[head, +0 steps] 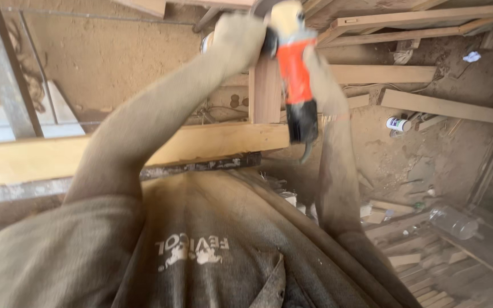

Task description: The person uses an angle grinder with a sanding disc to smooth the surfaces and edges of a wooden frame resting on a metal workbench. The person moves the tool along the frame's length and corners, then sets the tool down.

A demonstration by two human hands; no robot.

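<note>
Overhead, a pale wooden plank (115, 154) runs crosswise, an upright post (265, 91) rising behind it. Against that post sits the orange and black power tool (296, 77), a stiff, weighty thing best gripped at body and head. Left hand (236, 40) wraps its fingers round the tool's head; right hand (320, 74) clamps the orange body. Lower right, a small can (397, 124) lies on the dusty floor (429, 165).

orange-and-black power grinder (295, 74) upright against a vertical wooden post (266, 91)
</note>
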